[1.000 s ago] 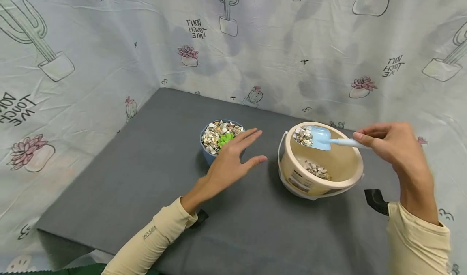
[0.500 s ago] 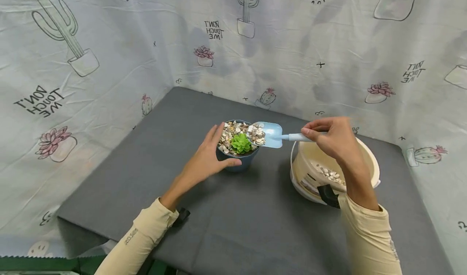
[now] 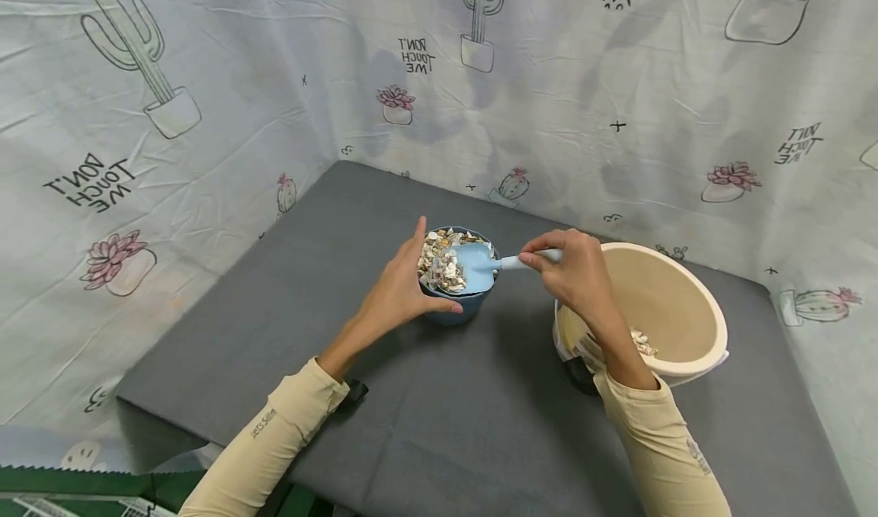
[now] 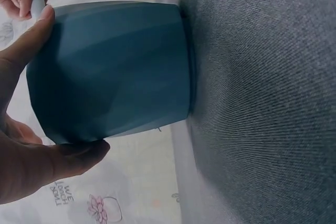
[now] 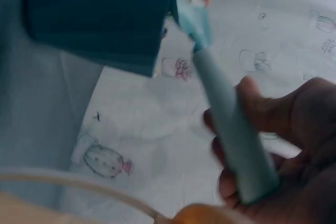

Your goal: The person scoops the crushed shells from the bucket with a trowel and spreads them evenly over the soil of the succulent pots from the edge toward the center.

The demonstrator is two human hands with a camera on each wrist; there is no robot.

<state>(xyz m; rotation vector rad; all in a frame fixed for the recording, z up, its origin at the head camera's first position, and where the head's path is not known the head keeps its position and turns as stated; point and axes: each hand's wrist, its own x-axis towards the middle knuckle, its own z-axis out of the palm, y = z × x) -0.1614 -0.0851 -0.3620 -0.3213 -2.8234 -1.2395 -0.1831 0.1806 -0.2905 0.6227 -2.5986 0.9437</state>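
Observation:
A blue flower pot (image 3: 473, 304) filled with small stones (image 3: 439, 244) stands on the grey table. My left hand (image 3: 394, 292) steadies it, thumb on the near side and fingers round the far left side, as the left wrist view confirms on the pot (image 4: 115, 72). Over its top lies the light blue blade of a small trowel (image 3: 476, 267), with stones at its tip. My right hand (image 3: 576, 269) grips the trowel handle (image 5: 231, 124) between thumb and curled fingers. Under the blade, the green succulent is hidden from sight.
Right of the pot stands a cream bucket (image 3: 716, 334) with some stones (image 3: 642, 343) at its bottom; my right forearm passes in front of it. Grey cloth covers the table (image 3: 288, 296), and a cactus-print curtain (image 3: 549, 90) hangs behind.
My right hand has carried the loaded trowel left from above the bucket to over the pot, now covering the succulent. My left hand has moved from in front of the pot to its side and holds it.

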